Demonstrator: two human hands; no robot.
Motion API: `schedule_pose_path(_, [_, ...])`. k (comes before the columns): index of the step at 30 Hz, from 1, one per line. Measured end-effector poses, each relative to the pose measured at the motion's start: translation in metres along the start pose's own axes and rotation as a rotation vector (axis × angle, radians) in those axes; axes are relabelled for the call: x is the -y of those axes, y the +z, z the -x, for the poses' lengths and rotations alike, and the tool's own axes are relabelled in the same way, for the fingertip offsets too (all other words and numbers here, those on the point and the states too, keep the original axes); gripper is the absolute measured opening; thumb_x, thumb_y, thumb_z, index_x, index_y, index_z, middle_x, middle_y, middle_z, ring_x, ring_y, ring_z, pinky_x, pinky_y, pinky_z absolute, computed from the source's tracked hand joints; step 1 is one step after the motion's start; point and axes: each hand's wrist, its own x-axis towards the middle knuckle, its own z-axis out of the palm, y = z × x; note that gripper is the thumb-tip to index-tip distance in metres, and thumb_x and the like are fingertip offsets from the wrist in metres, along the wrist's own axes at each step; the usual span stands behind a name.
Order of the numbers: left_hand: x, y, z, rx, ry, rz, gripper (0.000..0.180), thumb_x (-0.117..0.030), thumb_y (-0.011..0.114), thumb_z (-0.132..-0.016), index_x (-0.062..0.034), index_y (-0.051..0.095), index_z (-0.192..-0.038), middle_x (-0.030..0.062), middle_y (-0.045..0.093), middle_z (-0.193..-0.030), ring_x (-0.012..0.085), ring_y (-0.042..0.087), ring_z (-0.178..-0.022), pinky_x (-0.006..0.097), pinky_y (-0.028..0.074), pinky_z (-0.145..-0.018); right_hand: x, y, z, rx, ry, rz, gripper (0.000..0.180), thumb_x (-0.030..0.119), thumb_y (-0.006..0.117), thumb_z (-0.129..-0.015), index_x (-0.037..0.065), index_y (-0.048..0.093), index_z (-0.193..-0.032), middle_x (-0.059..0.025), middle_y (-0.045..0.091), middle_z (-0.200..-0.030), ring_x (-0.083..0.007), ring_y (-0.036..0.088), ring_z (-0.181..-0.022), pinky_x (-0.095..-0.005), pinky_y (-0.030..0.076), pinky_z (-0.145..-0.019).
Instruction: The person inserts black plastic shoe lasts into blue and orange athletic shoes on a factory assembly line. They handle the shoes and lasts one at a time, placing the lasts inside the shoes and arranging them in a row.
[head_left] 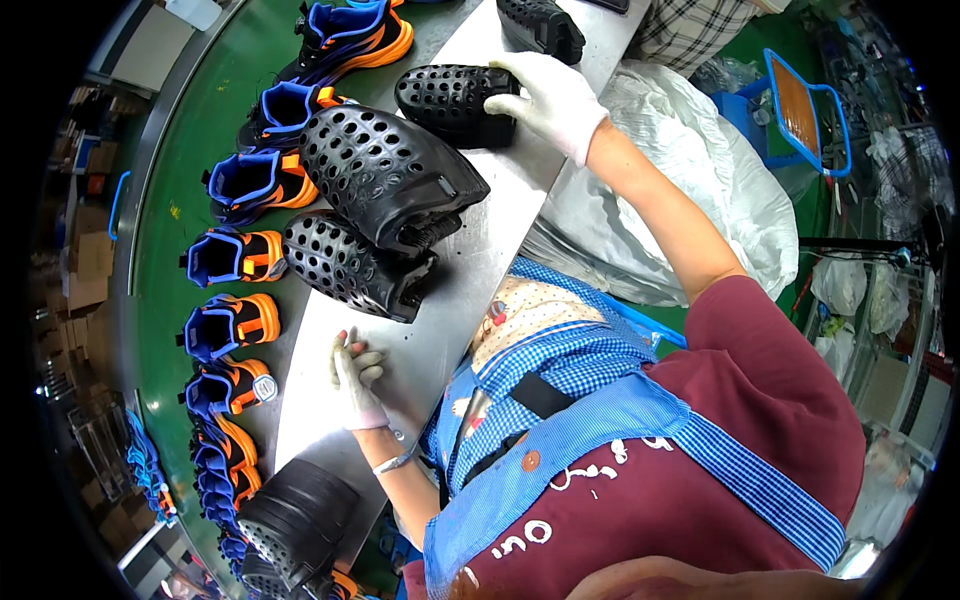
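Note:
My right hand [550,105], in a white glove, has its thumb and fingers closed on the end of a black perforated plastic shoe insert [445,95] on the metal work surface [440,335]. My left hand [355,385], also gloved, is over the metal with fingers loosely bent and apart, holding nothing. Between the hands are a large stack of black shoe inserts [385,175] and, touching it, another perforated insert [350,260] nearer my left hand. Another black insert [540,25] sits beyond my right hand.
A curving row of blue, black and orange shoes [235,255] stands along the green conveyor belt [160,260]. More black inserts [300,515] are at the lower left. Right of the metal are a big white plastic bag [690,180] and a blue-framed stool [800,110].

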Motion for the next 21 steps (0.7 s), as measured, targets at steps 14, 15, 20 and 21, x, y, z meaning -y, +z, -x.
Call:
schedule_pose_path(14, [-0.007, 0.008, 0.004, -0.044, -0.07, -0.007, 0.034, -0.021, 0.049, -0.102, -0.0001, 0.052, -0.128, 0.0115, 0.061, -0.099, 0.0185, 0.066, -0.069, 0.027, 0.055, -0.057, -0.016, -0.023, -0.028, 0.301, -0.309, 0.15, 0.053, 0.021, 0.08, -0.07, 0.003, 0.053, -0.112, -0.0155, 0.053, -0.107, -0.0317, 0.055, -0.102, -0.0371, 0.047, -0.089])
schedule_pose_path(15, [0.002, -0.001, 0.003, -0.022, -0.08, 0.043, 0.034, -0.022, 0.049, -0.102, -0.0001, 0.052, -0.128, 0.0115, 0.061, -0.099, 0.0188, 0.067, -0.069, 0.028, 0.056, -0.058, -0.011, -0.026, -0.03, 0.328, -0.302, 0.131, 0.048, 0.026, 0.08, -0.072, 0.001, 0.054, -0.105, -0.0165, 0.053, -0.101, -0.0336, 0.054, -0.099, -0.0388, 0.046, -0.086])
schedule_pose_path(20, [-0.014, -0.007, 0.02, 0.045, -0.048, 0.066, 0.032, -0.019, 0.048, -0.101, 0.0006, 0.052, -0.126, 0.0126, 0.059, -0.1, 0.021, 0.068, -0.074, 0.028, 0.057, -0.06, -0.019, -0.048, -0.033, 0.39, -0.477, 0.05, 0.06, 0.014, 0.078, -0.067, 0.002, 0.052, -0.12, -0.017, 0.054, -0.116, -0.0339, 0.054, -0.111, -0.0364, 0.046, -0.094])
schedule_pose_path(21, [-0.019, -0.007, 0.026, 0.025, -0.07, 0.106, 0.032, -0.019, 0.048, -0.101, 0.0008, 0.053, -0.126, 0.0127, 0.059, -0.1, 0.0206, 0.068, -0.075, 0.027, 0.056, -0.06, -0.015, -0.053, -0.032, 0.438, -0.414, 0.025, 0.06, 0.012, 0.078, -0.067, 0.002, 0.052, -0.12, -0.0171, 0.054, -0.118, -0.0335, 0.054, -0.112, -0.0357, 0.045, -0.095])
